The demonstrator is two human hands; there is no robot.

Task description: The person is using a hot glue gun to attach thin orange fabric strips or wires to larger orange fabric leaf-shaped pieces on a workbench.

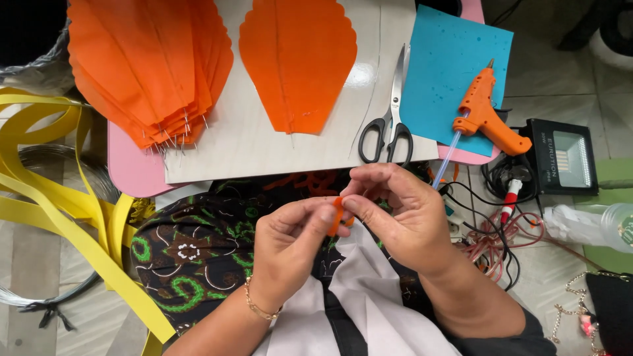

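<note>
Below the pale board (264, 155) that tops a small pink table (128, 168), the person's lap shows dark patterned cloth (198, 247) with a white cloth (369, 296) over it, and grey floor tiles (567, 86) spread around. The board's near edge runs just above the hands, leaving only a narrow gap over the lap.

Both hands meet just below that edge: the left hand (290, 244) and the right hand (402, 214) pinch one small orange piece (338, 216) between fingertips, pressed together on it.

On the board lie a stack of orange petal shapes (148, 62) with wire ends poking out at its left end, a single orange petal (297, 59) at its middle, and black-handled scissors (390, 115) near its right end. A blue sheet (448, 59) overlaps the board's right edge, and an orange glue gun (484, 115) rests on it, nozzle up.

Left of the board, yellow strips (59, 198) loop down past the knee beside a coil of wire (39, 165). Right of the board, tangled cables (491, 240), a black flood lamp (560, 158) and a clear plastic bottle (593, 224) crowd the floor close to the right forearm.
</note>
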